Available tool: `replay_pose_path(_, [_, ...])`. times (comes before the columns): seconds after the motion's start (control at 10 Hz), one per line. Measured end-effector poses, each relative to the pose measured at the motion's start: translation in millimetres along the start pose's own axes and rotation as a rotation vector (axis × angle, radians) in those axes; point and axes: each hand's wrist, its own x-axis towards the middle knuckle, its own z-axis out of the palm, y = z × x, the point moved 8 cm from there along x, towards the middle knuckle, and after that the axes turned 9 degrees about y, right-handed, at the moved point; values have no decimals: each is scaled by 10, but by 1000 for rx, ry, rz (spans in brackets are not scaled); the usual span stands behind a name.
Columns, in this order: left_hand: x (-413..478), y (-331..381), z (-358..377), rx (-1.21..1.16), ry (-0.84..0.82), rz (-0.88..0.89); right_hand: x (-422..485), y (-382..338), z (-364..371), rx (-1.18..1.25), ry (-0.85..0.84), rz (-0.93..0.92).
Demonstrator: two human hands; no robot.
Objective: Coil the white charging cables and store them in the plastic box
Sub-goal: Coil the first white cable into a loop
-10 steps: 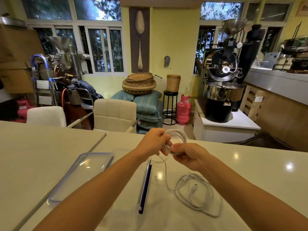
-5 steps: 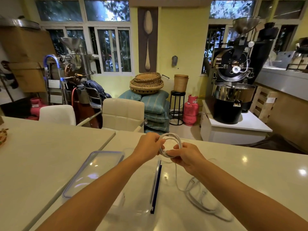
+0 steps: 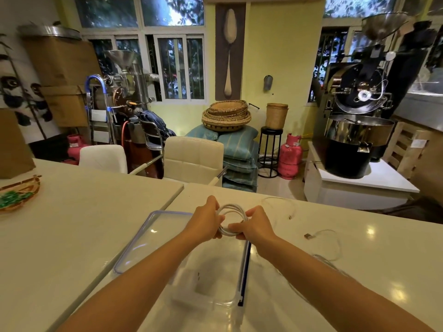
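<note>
A white charging cable wound into a small coil (image 3: 230, 210) hangs between both hands above the far end of the clear plastic box (image 3: 215, 271). My left hand (image 3: 206, 220) grips the coil's left side. My right hand (image 3: 254, 226) pinches its lower right part. The box stands open on the white counter, and its transparent blue-rimmed lid (image 3: 148, 238) lies flat to its left. A second white cable (image 3: 328, 245) lies loose on the counter to the right, its USB plug (image 3: 308, 236) pointing left. Another thin cable (image 3: 285, 207) lies further back.
A blue-edged clip strip (image 3: 244, 279) runs along the box's right side. A wicker tray (image 3: 16, 195) with green contents sits at the far left of the counter. Two cream chairs (image 3: 191, 159) stand behind the counter's far edge.
The trailing end has been wound in, so the whole cable is now one coil. Both hands have moved with it over the box. The camera has swung left.
</note>
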Motion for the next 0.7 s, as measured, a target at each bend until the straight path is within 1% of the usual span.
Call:
replay_pose_path(0.2, [25, -161, -63, 340, 43, 50, 108, 24, 228, -125, -39, -26])
replay_pose_path(0.4, [78, -321, -120, 524, 79, 27, 239, 112, 503, -233, -74, 20])
replay_pose_path(0.5, [75, -340, -110, 580, 91, 32, 298, 202, 545, -152, -67, 105])
replay_pose_path(0.7, [65, -282, -28, 768, 80, 89, 304, 249, 583, -126, -39, 162])
